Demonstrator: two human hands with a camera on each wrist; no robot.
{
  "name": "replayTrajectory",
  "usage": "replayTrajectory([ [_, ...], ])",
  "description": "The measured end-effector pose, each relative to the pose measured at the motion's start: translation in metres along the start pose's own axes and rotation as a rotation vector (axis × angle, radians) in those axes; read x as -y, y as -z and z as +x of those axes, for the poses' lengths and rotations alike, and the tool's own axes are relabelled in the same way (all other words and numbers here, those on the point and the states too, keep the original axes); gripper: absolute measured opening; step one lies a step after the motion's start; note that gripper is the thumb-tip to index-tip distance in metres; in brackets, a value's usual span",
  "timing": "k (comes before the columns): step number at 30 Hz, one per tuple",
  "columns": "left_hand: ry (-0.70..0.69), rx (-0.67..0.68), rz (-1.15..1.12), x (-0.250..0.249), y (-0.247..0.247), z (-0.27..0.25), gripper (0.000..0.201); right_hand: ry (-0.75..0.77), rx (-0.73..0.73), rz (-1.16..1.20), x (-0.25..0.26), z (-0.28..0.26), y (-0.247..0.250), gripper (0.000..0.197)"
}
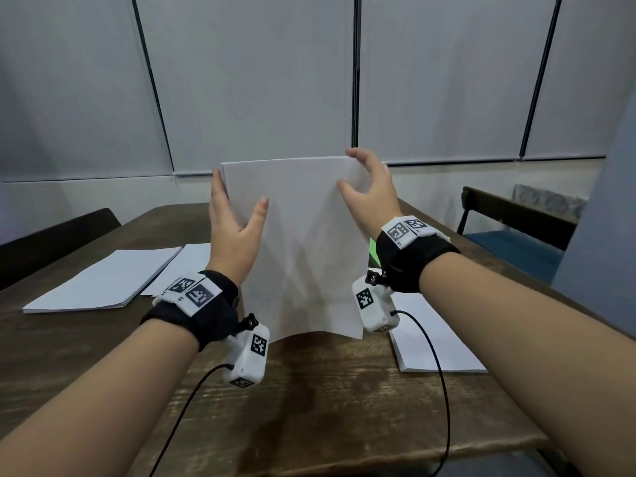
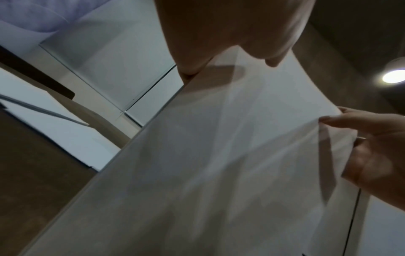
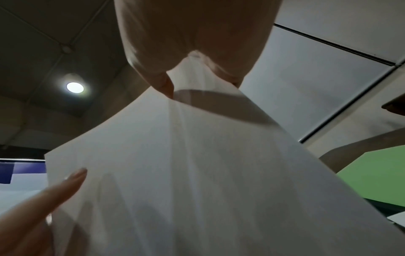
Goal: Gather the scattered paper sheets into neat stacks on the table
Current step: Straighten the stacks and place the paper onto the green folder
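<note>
You held a bundle of paper sheets [image 1: 303,249] upright between both hands above the middle of the table [image 1: 327,390], its long axis standing nearly vertical and its broad face turned toward you. Your left hand [image 1: 232,228] clasped the left edge, thumb across the front and fingers behind; your right hand [image 1: 370,194] pinched the upper right edge the same way, thumb in front, fingers curled over the top corner. Both hands gripped the bundle, so neither was free. The bottom edge bowed upward in the middle, and from the head view you could not tell whether its corners touched the wood or hung just above it.

What the next move turned on, in my judgement, was that vertical drop: the table lay straight below the bundle, between your wrists, so tapping the lower edge down to square the sheets needed no sideways reach. 2 finished piles lay flat already, the left stack [image 1: 103,280] well apart to your left with a loose sheet [image 1: 187,266] tucked beside it, the right stack [image 1: 433,342] near your right wrist. A green sheet [image 3: 372,169] showed behind the bundle on the right.
</note>
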State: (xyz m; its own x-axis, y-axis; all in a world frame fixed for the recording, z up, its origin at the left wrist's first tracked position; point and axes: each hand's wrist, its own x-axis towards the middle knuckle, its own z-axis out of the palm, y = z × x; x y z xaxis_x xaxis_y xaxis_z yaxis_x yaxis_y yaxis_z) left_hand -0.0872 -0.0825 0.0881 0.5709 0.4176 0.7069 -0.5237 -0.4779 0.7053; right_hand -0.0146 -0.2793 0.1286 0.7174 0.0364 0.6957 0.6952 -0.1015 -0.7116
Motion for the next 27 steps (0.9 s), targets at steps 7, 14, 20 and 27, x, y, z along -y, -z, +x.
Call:
replayTrajectory([
  [7,0.181,0.148,-0.068,0.024,0.000,-0.031,0.077,-0.117,-0.024,0.130,-0.008,-0.004,0.000,0.061],
  [14,0.220,0.091,0.067,0.018,-0.005,-0.031,0.027,-0.375,0.082,0.100,-0.042,-0.031,-0.006,0.048],
  [20,0.215,0.007,0.036,0.025,-0.009,-0.031,0.027,-0.293,0.023,0.092,-0.036,-0.034,-0.014,0.037],
  [27,0.532,0.201,0.201,0.059,-0.009,-0.062,0.024,-0.542,0.236,-0.175,-0.089,-0.081,-0.014,0.039],
])
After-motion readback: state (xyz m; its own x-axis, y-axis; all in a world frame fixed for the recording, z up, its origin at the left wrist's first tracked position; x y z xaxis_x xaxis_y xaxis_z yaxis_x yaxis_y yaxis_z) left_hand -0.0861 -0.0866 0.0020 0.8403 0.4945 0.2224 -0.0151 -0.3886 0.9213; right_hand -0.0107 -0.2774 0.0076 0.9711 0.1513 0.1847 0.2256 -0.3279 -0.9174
